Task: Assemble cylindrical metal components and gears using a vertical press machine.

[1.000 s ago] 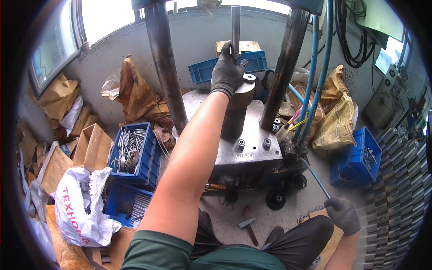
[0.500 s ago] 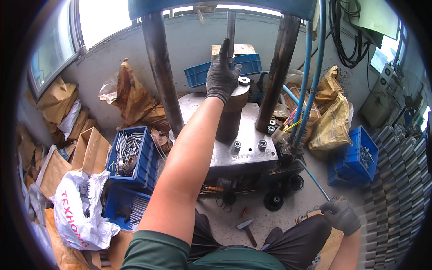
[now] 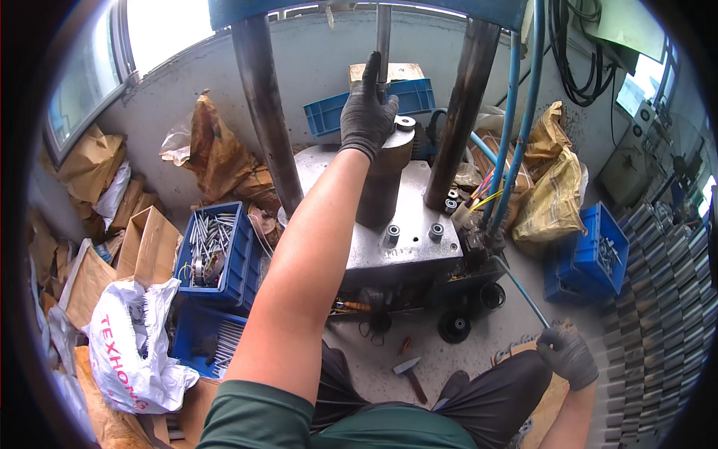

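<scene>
My left hand (image 3: 364,116), in a dark grey glove, reaches up between the two posts of a press. It is closed round the lower part of an upright metal rod (image 3: 384,45), forefinger pointing up beside it and thumb to its right. The hand hides the rod's lower end. Just right of it, a metal ring (image 3: 404,123) lies on top of the dark round pedestal (image 3: 383,193). My right hand (image 3: 568,358), also gloved, is wrapped round the end of a thin lever (image 3: 522,290) that slopes down from the press's right side.
Two short metal sleeves (image 3: 393,233) stand on the steel press table (image 3: 359,262). Blue crates of metal pins (image 3: 238,262) are at left; another blue crate (image 3: 598,254) is at right. A hammer (image 3: 411,379) lies on the floor. Blue hoses (image 3: 511,127) run beside the right post.
The whole view has shifted slightly, with most things a little higher in the picture. Both hands keep their holds on the rod and the lever.
</scene>
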### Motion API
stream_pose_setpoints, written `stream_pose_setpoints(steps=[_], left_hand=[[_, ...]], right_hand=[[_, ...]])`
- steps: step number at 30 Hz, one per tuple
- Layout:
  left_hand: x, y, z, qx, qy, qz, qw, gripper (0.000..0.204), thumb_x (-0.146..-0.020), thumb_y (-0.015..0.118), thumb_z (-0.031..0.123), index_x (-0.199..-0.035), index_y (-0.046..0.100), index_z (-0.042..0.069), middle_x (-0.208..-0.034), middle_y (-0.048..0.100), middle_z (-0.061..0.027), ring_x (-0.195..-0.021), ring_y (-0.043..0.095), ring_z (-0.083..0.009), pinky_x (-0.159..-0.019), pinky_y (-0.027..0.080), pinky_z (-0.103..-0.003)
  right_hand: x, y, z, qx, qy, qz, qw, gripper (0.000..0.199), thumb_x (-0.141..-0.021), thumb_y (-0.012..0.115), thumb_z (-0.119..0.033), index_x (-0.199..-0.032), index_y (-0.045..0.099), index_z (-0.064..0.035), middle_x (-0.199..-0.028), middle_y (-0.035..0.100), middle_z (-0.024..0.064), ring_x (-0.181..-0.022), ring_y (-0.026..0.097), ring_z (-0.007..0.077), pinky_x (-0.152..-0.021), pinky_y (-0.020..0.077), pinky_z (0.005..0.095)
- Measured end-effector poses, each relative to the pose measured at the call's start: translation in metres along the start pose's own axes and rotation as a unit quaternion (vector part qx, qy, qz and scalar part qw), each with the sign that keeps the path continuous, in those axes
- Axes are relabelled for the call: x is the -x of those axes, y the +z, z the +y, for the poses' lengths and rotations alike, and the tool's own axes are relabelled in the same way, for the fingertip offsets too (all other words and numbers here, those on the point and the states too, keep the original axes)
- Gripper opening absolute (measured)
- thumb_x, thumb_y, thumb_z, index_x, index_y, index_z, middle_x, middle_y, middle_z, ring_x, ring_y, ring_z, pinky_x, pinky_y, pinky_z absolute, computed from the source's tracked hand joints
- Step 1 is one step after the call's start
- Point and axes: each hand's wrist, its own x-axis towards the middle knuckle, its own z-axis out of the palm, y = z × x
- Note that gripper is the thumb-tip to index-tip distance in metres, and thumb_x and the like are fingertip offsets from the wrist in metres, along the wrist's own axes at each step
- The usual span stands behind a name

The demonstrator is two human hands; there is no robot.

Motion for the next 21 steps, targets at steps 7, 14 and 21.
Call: stream_pose_setpoints(steps=[7,14,21], left_hand=[[-0.001,0.003,-0.004,0.0,0.008,0.007,1.0,0.097,-0.092,0.077,0.011,-0.169,0.022,0.034,-0.119,0.063,-0.0149,-0.096,0.072,-0.027,-0.091,0.061,-0.043],[-0.004,0.011,-0.015,0.014,-0.013,0.021,1.0,0.08,-0.096,0.071,0.006,-0.163,0.032,0.026,-0.107,0.07,-0.0141,-0.094,0.074,-0.0269,-0.087,0.061,-0.041],[-0.009,0.011,-0.019,0.034,-0.056,-0.013,0.998,0.027,-0.1,0.066,0.017,-0.126,0.059,0.015,-0.106,0.076,-0.0177,-0.102,0.073,-0.04,-0.087,0.057,-0.051]], right_hand=[[-0.003,-0.008,-0.01,0.023,0.024,-0.035,0.999,0.014,-0.082,0.078,-0.014,-0.091,0.076,-0.0037,-0.081,0.07,0.0142,-0.071,0.068,0.026,-0.068,0.0531,0.0379],[-0.016,-0.024,-0.038,0.046,0.011,0.012,0.999,0.02,-0.084,0.078,-0.01,-0.102,0.077,-0.0022,-0.093,0.075,0.018,-0.08,0.074,0.0291,-0.074,0.0581,0.0385],[-0.146,-0.079,-0.063,0.155,-0.229,0.405,0.871,0.006,-0.1,0.065,-0.006,-0.104,0.064,-0.0022,-0.092,0.065,0.0187,-0.084,0.066,0.0418,-0.074,0.0535,0.047]])
